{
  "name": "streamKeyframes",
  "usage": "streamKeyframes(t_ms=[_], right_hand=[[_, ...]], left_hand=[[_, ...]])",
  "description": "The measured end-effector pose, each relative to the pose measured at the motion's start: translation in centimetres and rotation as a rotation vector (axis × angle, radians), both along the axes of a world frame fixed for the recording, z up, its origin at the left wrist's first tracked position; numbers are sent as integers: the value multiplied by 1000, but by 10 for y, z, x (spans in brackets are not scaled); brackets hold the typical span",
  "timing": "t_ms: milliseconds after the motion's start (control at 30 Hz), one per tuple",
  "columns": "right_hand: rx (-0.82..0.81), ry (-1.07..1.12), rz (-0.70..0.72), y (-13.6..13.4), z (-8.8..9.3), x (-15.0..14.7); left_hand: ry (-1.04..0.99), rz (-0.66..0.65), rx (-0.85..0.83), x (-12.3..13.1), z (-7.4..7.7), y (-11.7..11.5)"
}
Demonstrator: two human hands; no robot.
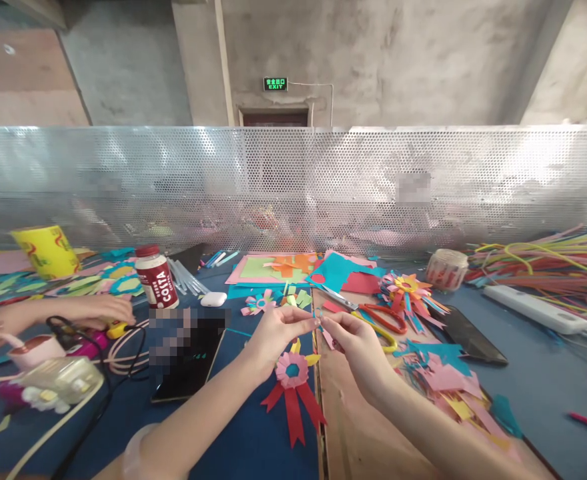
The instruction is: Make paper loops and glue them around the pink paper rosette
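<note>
My left hand (277, 332) and my right hand (352, 340) meet at the fingertips over the middle of the table. Both are pinched closed around something too small to make out. Just below my left hand lies a paper rosette (292, 371) with a pink ring, a blue centre, yellow points and red ribbon tails. Scissors (376, 319) with orange and yellow handles rest beyond my right hand. A smaller pink and blue paper flower (259, 303) sits past my left hand, and a larger layered paper flower (407, 293) stands to the right.
At left another person's hand (98, 312) is near cables and a charger (63, 383). A tablet (188, 360), a red-lidded bottle (156, 277) and an earphone case (213, 299) lie nearby. On the right are paper scraps (448, 380), a dark phone (468, 333), a glass jar (446, 269) and a power strip (536, 309).
</note>
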State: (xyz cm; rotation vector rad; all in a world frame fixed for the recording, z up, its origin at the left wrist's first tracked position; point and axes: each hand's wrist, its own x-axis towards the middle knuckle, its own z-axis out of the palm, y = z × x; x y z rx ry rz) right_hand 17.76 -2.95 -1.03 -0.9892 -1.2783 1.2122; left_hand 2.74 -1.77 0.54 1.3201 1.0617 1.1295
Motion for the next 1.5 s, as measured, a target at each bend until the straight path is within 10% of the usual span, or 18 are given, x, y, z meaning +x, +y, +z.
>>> streamKeyframes(t_ms=[1500], right_hand=[[122, -190, 105, 4, -9, 13]], left_hand=[[118, -102, 164, -6, -8, 7]])
